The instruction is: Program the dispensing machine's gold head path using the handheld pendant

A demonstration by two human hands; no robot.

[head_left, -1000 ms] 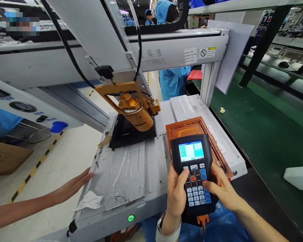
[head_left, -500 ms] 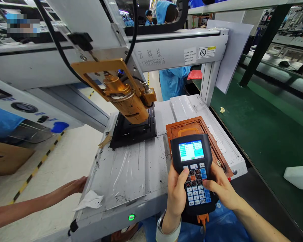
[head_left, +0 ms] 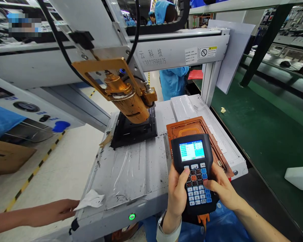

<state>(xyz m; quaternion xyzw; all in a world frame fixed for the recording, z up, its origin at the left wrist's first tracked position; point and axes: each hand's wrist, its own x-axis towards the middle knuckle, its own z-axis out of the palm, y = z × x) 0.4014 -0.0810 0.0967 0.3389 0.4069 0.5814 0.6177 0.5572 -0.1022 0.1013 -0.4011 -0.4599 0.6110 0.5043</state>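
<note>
Black and studded with coloured keys, the handheld pendant is sitting in front of the orange fixture tray. Your left hand and right hand are both gripping it, thumbs on the keypad. Beyond it, the gold dispensing head has risen and is now holding steady over the black plate. A co-worker's hand is pulling back toward the crumpled tissue.
</note>
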